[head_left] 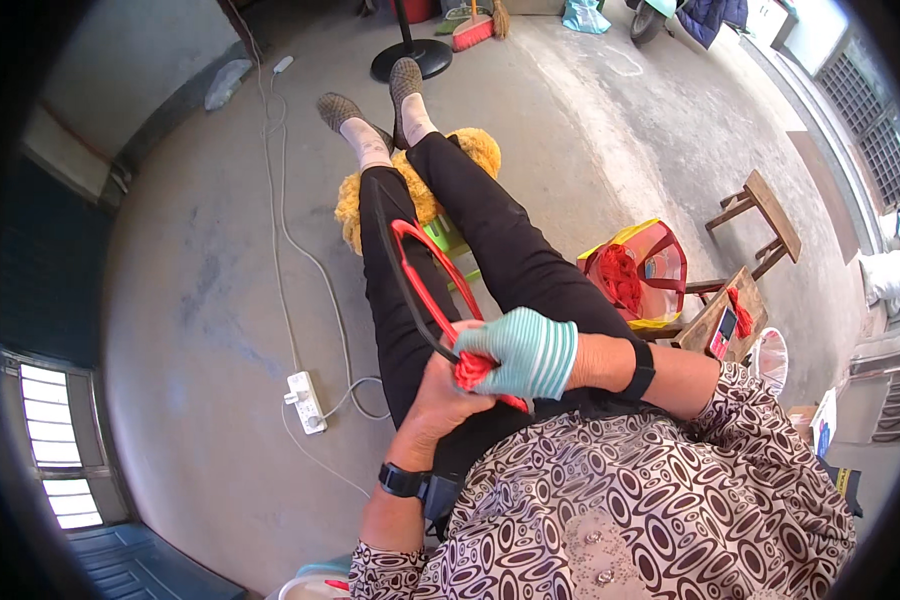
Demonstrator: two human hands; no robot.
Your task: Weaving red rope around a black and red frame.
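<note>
I sit with my legs in black trousers stretched out over the floor. A long, narrow red-and-black loop-shaped frame lies along my left thigh. Its near end is in my lap. My right hand, in a teal striped glove, is closed over that end and over a small bunch of red thread. My bare left hand, with a black watch on the wrist, is just below it and grips the same end from underneath. The frame's near tip is hidden between the two hands.
A yellow fluffy cushion lies under my calves. A white power strip and its cable are on the concrete floor to the left. On the right are a red-and-yellow bag holding red thread and two wooden stools. A black stand base and a broom stand far ahead.
</note>
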